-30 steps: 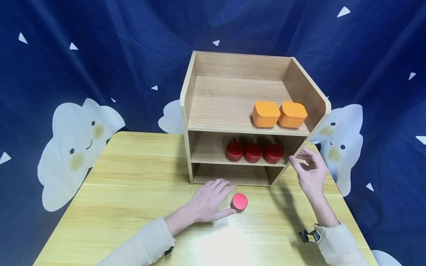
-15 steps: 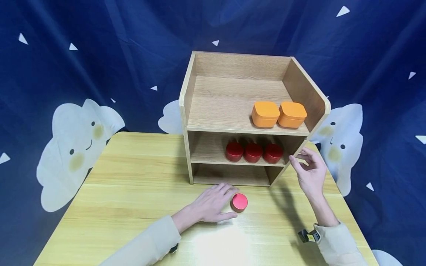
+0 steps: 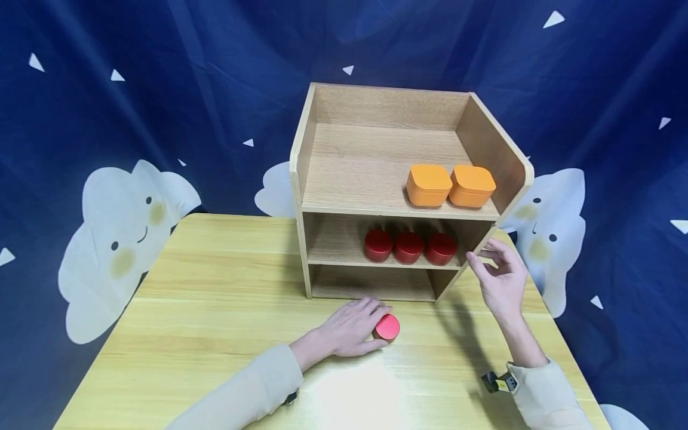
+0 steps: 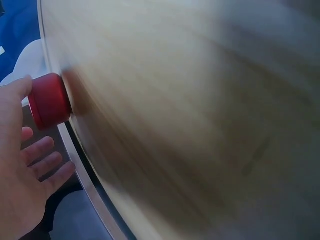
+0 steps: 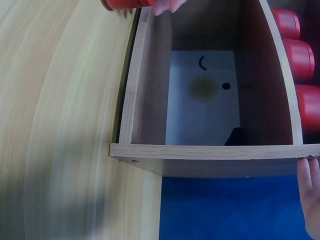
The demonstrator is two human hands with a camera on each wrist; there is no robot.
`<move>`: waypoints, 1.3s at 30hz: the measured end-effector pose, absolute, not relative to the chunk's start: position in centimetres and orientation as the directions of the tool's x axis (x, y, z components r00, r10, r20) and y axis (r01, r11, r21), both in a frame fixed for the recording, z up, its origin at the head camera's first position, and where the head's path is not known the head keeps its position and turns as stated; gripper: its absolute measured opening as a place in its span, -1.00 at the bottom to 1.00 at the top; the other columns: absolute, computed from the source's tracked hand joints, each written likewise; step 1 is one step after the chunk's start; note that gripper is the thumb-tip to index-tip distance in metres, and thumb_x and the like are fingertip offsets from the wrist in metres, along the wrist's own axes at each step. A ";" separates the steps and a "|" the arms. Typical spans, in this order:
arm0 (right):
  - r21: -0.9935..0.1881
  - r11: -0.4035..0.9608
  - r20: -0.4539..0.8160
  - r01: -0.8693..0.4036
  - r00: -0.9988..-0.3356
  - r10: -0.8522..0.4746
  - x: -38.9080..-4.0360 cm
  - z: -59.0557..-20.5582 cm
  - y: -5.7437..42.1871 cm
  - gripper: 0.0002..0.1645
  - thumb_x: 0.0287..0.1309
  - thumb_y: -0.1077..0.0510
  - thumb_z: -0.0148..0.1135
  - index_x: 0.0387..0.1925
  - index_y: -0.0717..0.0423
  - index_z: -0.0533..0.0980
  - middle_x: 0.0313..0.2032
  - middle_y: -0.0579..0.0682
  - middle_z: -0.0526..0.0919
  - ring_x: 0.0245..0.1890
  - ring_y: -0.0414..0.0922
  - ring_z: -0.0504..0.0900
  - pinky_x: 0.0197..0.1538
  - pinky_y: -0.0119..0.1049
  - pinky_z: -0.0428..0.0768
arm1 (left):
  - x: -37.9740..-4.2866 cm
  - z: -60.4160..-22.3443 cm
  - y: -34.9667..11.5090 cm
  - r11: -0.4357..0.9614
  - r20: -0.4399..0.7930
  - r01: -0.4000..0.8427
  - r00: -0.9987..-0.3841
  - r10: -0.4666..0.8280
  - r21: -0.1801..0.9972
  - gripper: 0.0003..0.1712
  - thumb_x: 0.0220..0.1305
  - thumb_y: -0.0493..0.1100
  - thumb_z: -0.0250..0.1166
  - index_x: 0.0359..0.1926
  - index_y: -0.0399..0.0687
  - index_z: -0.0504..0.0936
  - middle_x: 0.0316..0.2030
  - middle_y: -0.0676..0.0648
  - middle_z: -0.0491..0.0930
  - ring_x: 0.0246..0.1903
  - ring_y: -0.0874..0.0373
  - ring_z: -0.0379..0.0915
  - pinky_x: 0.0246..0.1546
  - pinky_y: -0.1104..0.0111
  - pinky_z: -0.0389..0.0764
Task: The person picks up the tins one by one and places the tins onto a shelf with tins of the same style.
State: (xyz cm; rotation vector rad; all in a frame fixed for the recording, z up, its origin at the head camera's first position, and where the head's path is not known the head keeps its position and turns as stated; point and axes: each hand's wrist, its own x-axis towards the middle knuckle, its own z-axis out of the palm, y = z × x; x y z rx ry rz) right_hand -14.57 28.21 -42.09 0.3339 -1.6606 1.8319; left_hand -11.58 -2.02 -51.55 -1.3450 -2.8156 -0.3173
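A round red tin (image 3: 387,327) stands upright on the table in front of the wooden shelf unit (image 3: 344,208). My left hand (image 3: 352,329) is spread at the tin's left side, fingertips by its far rim and thumb by its near side. In the left wrist view, the thumb overlaps the edge of the tin (image 4: 51,101), and the other fingers stand apart below it. My right hand (image 3: 503,279) is at the unit's right side panel, thumb tip at the front edge. In the right wrist view, its straight fingers (image 5: 304,172) touch the panel's outer face.
Three more red tins (image 3: 409,247) stand in a row on the middle shelf, towards the right. On the top shelf are two orange lidded boxes (image 3: 429,185) by the right wall. A dark blue curtain (image 3: 226,89) with clouds hangs behind the table (image 3: 215,298).
My left hand has moved to the right, up to the red tin, which stays in place. My right hand has not moved from the side panel.
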 end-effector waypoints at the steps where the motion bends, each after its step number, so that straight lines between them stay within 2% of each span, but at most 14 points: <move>1: -0.799 -0.001 0.576 -0.601 -0.766 0.284 -14.6 -42.1 28.2 -0.54 0.02 0.69 0.31 0.01 0.47 0.64 -0.15 -0.12 0.79 -0.26 -0.33 0.79 -0.27 -0.60 0.70 | -11.6 -51.6 -1.9 0.614 0.088 0.770 -0.633 0.769 0.177 -0.17 0.46 0.35 0.16 0.56 0.06 0.30 0.40 0.03 0.48 0.34 0.10 0.48 0.37 0.19 0.59; 11: -0.807 0.000 0.566 -0.591 -0.773 0.288 -14.4 -42.1 28.2 -0.54 0.03 0.68 0.31 0.00 0.45 0.64 -0.16 -0.13 0.79 -0.27 -0.34 0.79 -0.28 -0.61 0.69 | -11.5 -52.1 -1.2 0.608 0.095 0.780 -0.623 0.776 0.150 -0.19 0.44 0.32 0.21 0.53 0.05 0.33 0.35 0.03 0.51 0.34 0.12 0.48 0.34 0.23 0.61; 18: -0.799 -0.010 0.576 -0.601 -0.769 0.276 -14.5 -42.2 28.2 -0.54 0.03 0.68 0.31 0.02 0.50 0.63 -0.13 -0.11 0.80 -0.26 -0.32 0.80 -0.27 -0.61 0.70 | -11.2 -52.1 -0.9 0.621 0.057 0.769 -0.634 0.771 0.152 -0.21 0.47 0.31 0.18 0.54 0.06 0.32 0.35 0.00 0.51 0.37 0.08 0.46 0.39 0.18 0.58; 25: -0.796 -0.002 0.581 -0.605 -0.765 0.278 -14.5 -42.3 28.2 -0.53 0.02 0.70 0.30 0.02 0.50 0.63 -0.13 -0.11 0.78 -0.26 -0.32 0.79 -0.25 -0.60 0.71 | -11.1 -52.5 -0.9 0.606 0.101 0.788 -0.616 0.781 0.110 -0.30 0.49 0.27 0.18 0.48 0.07 0.39 0.28 0.02 0.54 0.30 0.12 0.50 0.31 0.24 0.63; 39: -0.800 0.007 0.577 -0.600 -0.766 0.285 -14.7 -42.2 28.3 -0.53 0.02 0.69 0.31 0.01 0.48 0.64 -0.15 -0.13 0.79 -0.27 -0.33 0.79 -0.27 -0.60 0.71 | -11.2 -52.4 -1.0 0.593 0.125 0.802 -0.597 0.792 0.073 -0.31 0.49 0.26 0.19 0.46 0.03 0.41 0.22 0.01 0.56 0.23 0.16 0.53 0.25 0.29 0.66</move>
